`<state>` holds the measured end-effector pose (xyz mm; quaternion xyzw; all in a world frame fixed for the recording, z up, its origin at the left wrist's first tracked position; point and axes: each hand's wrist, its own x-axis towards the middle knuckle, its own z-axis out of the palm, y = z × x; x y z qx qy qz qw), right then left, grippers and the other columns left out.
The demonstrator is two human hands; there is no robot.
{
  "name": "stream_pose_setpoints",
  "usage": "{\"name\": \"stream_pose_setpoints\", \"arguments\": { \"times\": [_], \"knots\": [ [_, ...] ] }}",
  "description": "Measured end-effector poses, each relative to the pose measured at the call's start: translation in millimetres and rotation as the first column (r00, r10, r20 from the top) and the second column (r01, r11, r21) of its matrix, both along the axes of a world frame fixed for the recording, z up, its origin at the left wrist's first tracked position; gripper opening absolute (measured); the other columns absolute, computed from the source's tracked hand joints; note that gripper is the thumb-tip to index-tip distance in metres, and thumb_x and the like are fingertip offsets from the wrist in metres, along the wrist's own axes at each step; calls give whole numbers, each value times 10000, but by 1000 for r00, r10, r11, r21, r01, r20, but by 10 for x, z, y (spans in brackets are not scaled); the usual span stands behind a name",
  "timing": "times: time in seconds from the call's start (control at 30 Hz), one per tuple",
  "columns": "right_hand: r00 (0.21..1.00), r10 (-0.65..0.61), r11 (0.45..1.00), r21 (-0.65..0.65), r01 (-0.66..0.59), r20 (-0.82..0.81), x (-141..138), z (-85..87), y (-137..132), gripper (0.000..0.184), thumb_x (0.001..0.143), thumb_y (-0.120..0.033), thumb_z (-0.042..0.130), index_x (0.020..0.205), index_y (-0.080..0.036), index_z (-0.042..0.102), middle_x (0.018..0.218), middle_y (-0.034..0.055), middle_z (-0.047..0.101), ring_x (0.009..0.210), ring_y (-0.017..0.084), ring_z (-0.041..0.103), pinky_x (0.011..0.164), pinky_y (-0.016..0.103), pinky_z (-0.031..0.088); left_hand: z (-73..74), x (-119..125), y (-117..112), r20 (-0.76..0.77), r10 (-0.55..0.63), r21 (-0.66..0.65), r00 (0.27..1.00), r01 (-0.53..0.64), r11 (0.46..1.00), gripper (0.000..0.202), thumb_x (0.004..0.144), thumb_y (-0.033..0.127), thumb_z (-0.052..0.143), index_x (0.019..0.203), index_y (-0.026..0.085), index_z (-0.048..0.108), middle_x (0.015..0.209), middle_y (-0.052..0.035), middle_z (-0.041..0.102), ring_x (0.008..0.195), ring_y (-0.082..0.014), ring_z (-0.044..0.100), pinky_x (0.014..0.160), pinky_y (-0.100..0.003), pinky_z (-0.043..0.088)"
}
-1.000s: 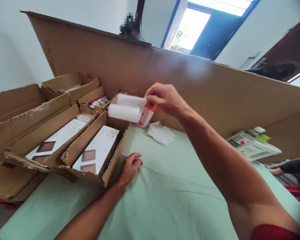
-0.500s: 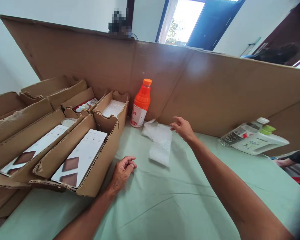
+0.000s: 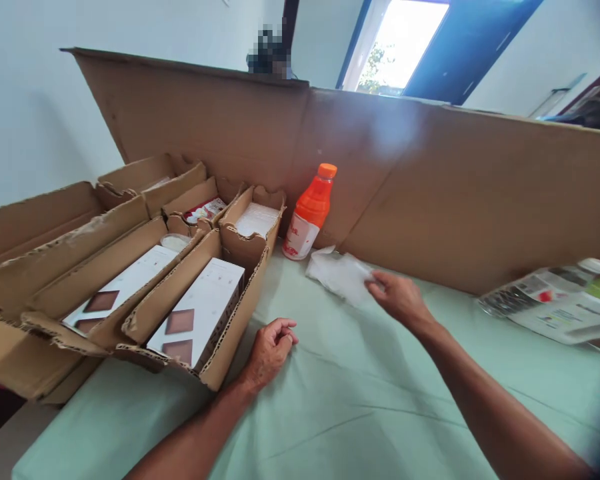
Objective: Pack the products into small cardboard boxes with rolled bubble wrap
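Note:
My right hand (image 3: 399,297) pinches the right edge of a crumpled piece of bubble wrap (image 3: 337,273) near the back of the table; that edge is a little blurred. Just behind the bubble wrap, an orange bottle (image 3: 307,212) with a white label stands upright against the cardboard. My left hand (image 3: 271,347) rests on the green cloth with loosely bent fingers and nothing in them. It lies to the right of a cardboard tray (image 3: 243,317) holding a white box with brown squares (image 3: 200,307).
More cardboard trays (image 3: 125,223) fill the left side, one with a second white box (image 3: 123,287) and one with folded bubble wrap (image 3: 257,220). A tall cardboard panel (image 3: 460,193) runs along the back. At the right, a clear bottle (image 3: 535,290) and a white bottle (image 3: 570,317) lie down.
My right hand has closed on the bubble wrap's edge, and the sheet has bunched up and shifted. The camera view has swung left. My left hand keeps its place by the tray.

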<state>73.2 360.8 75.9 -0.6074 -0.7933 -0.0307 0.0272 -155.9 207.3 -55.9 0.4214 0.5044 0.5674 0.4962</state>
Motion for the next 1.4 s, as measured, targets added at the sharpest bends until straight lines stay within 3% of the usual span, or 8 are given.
{"name": "stream_pose_setpoints", "arguments": {
  "times": [0.1, 0.23, 0.4, 0.63, 0.83, 1.03, 1.23, 1.4],
  "knots": [
    [993, 17, 965, 263, 14, -115, -128, 343, 280, 473, 878, -353, 565, 1304, -154, 621, 1322, 186, 652, 1168, 353, 628, 903, 454, 489, 3, 9, 11, -7, 1, 6, 1000, -1, 1000, 315, 771, 223, 571, 1045, 133, 695, 774, -27, 686, 614, -108, 518, 592, -227, 401],
    [894, 395, 839, 480, -258, -211, -740, 729, 327, 320, 898, -300, 529, 1151, -193, 693, 1276, 136, 684, 1174, 302, 624, 974, 456, 474, 24, 14, 16, -7, -8, 12, 1000, 8, 1000, 317, 758, 186, 568, 1041, 132, 700, 773, -18, 684, 642, -109, 528, 603, -217, 393],
    [784, 621, 758, 253, -602, 4, -2026, 1023, 343, 261, 927, -289, 560, 1105, -207, 732, 1267, 92, 701, 1194, 288, 599, 998, 439, 433, 40, 26, 24, -7, -16, -7, 1000, 16, 1000, 320, 761, 157, 529, 1030, 119, 697, 776, -12, 678, 628, -100, 518, 580, -207, 370],
    [824, 519, 855, -144, -499, 225, -3072, 971, 616, 223, 679, -211, 830, 889, -155, 782, 981, 122, 778, 968, 290, 709, 811, 339, 487, 56, 20, 56, -6, -5, -15, 1000, 5, 1000, 319, 770, 131, 523, 1038, 106, 693, 780, -21, 682, 583, -94, 498, 545, -212, 351],
    [872, 490, 858, 196, -476, -27, -2534, 1059, 578, 278, 955, -242, 499, 1116, -172, 716, 1125, 83, 746, 1031, 213, 682, 893, 330, 471, 31, 4, 66, 8, -20, -20, 1000, 21, 1000, 309, 773, 133, 520, 1032, 120, 689, 784, -13, 674, 629, -100, 517, 585, -210, 375],
    [658, 592, 656, 753, -57, -466, -1042, 1012, 335, 232, 925, -357, 552, 1013, -200, 698, 983, 44, 744, 921, 207, 680, 866, 360, 510, 27, 2, 29, -5, -48, -4, 999, 48, 999, 323, 782, 168, 524, 1059, 128, 684, 778, -8, 667, 622, -103, 490, 604, -217, 382],
    [915, 233, 890, 451, -64, -330, -274, 380, 490, 267, 798, -399, 641, 966, -217, 742, 1043, 104, 761, 965, 327, 692, 893, 543, 505, 64, 14, -6, -52, -25, 20, 998, 26, 999, 324, 770, 164, 542, 1051, 111, 695, 773, -26, 687, 662, -118, 548, 637, -223, 414],
    [784, 496, 837, 446, -317, -373, -954, 509, 502, 297, 865, -377, 602, 1094, -242, 734, 1162, 80, 741, 1047, 280, 682, 932, 463, 521, 73, 25, 21, -64, -16, 9, 998, 17, 1000, 326, 762, 135, 536, 1039, 111, 706, 768, -23, 691, 614, -106, 529, 570, -210, 389]
  ]
}}
